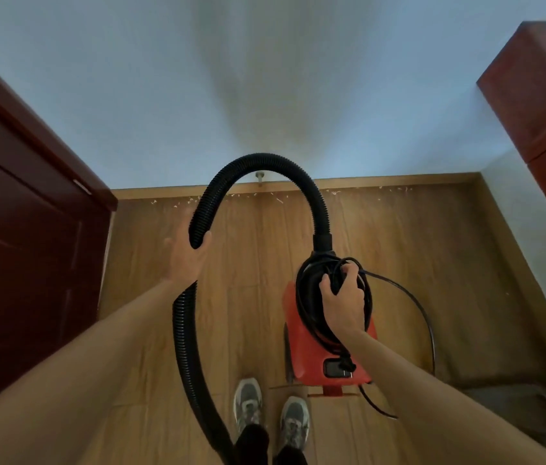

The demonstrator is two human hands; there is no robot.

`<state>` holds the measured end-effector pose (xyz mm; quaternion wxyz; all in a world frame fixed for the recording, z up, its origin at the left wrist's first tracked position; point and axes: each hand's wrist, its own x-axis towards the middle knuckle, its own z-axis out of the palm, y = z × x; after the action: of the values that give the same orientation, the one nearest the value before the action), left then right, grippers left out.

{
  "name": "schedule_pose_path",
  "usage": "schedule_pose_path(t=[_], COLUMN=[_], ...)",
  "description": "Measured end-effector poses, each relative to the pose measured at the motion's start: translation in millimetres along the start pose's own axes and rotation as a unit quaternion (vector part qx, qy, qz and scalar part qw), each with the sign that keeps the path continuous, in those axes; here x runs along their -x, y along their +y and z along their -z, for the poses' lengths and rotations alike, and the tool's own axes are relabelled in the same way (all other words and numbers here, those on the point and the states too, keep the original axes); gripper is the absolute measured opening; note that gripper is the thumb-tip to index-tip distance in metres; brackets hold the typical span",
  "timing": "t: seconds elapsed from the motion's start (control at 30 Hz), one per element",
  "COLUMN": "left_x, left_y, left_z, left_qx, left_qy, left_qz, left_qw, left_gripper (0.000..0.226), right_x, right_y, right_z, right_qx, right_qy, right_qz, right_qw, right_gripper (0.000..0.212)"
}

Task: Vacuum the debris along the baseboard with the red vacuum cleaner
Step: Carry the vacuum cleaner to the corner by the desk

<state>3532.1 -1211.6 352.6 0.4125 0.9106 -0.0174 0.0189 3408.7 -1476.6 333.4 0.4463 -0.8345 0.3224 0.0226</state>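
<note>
one red vacuum cleaner (308, 350), one ribbed hose (264, 161), one cord (422, 313), two sneakers (248, 402), two hands: left hand (186, 260), right hand (343, 303).

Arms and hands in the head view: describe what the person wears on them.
Left forearm and right forearm are bare to the frame edge, no sleeves showing. Left hand and right hand carry no gloves; no watch, ring or bracelet is visible.
</note>
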Motion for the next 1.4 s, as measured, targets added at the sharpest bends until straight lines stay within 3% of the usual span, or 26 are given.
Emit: schedule_pose_path(t=[0.3,0.47,0.93,1.4], left_x=[-20,-9,-29,-37], left_y=[-116,-164,-240,-276], left_z=[-91,-147,-272,-335], left_qx=[0.032,0.027,0.013,-0.008], left_qy=[-0.01,-0.042,-0.063,-0.033], left_qz=[0.004,0.053,0.091,0.112], left_qw=[0.999,0.997,0.994,0.993], left_gripper=[0.037,0.041,0.046,0.047], right_x=[-54,-85,-171,-218], right_y=[81,127,216,260], right_z=[-81,-120,-192,-231], right_qx=[0.04,0.039,0.027,0.01], right_qy=[-0.024,-0.02,-0.01,-0.006], right_qz=[-0.008,-0.032,-0.045,-0.033], right_qw=[0.999,0.999,0.999,0.999], right_gripper=[0.023,0.028,0.028,0.026])
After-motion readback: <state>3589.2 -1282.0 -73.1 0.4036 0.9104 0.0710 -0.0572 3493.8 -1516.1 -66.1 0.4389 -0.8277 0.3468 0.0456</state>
